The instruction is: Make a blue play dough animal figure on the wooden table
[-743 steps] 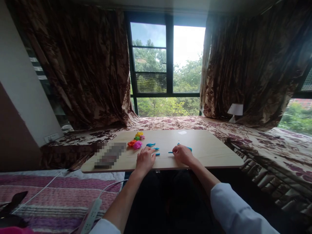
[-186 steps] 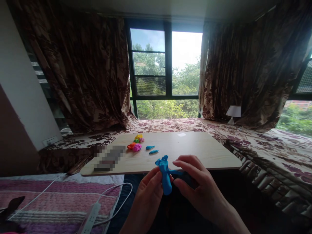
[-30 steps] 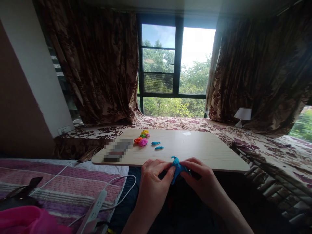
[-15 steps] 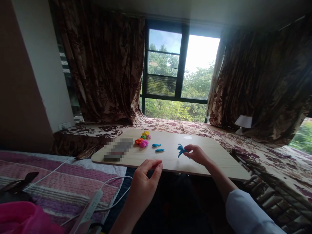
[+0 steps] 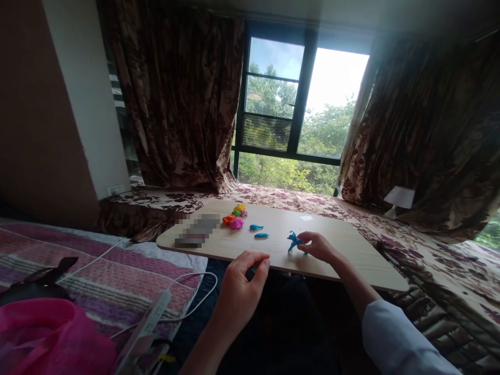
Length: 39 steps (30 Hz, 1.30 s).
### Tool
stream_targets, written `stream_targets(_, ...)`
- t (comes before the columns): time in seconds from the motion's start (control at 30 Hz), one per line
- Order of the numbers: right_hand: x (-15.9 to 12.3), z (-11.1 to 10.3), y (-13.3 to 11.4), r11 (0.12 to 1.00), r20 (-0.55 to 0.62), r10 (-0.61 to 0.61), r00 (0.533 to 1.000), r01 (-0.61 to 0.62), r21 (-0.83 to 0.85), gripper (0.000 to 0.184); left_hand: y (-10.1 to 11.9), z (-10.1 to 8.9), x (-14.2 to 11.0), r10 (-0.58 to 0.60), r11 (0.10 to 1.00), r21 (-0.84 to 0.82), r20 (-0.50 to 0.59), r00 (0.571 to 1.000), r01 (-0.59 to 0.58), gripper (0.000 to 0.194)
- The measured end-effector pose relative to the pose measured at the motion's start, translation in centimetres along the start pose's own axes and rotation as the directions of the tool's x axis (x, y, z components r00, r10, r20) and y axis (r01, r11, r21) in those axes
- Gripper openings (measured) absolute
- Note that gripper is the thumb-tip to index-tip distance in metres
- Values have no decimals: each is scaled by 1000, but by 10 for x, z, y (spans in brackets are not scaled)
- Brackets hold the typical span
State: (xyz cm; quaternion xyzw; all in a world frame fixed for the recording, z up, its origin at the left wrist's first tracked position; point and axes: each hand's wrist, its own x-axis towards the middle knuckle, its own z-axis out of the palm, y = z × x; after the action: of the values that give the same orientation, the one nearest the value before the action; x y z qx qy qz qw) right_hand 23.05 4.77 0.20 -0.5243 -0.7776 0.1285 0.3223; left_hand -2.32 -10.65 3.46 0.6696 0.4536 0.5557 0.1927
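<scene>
My right hand (image 5: 319,247) is closed in a pinch on the back end of a blue clay animal figure (image 5: 294,241), with thin legs and its head end to the left. The figure is upright over the board, and its rear is partly hidden by my fingers. In front of the table's near edge, my left hand (image 5: 246,278) is curled, thumb tip against or very close to the fingertips. Whether anything is between them I cannot make out. Two blue clay pieces (image 5: 261,235), pointed at one end, lie left of the figure.
Several clay lumps, including an orange one (image 5: 229,220) and a magenta one (image 5: 237,223), sit on the light wooden table (image 5: 332,265). A blurred-out item (image 5: 197,230) lies at its left. A white lamp (image 5: 399,197), a power strip (image 5: 154,315) and a cable surround it.
The view has shifted, so the table appears a little to the right and higher. The blue figure has turned more upright in my right hand. My left hand keeps nearly the same curled pose.
</scene>
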Motion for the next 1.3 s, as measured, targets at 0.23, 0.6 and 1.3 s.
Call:
stream_targets(0.23, -1, -1, 4, 999, 49, -12, 999, 11, 30, 40, 0, 0, -1, -3, 1000, -6, 13, 1000, 3, 18)
stream_targets(0.6, -21, -9, 18, 976, 20, 55, 998, -58, 210, 53, -13, 4, 3, -55, 998, 30, 12, 998, 55, 19)
stream_targets(1.3, -50, -8, 35, 785, -204, 286, 936, -107, 610, 33, -120, 72, 113, -123, 857, 507, 27, 992, 92, 23)
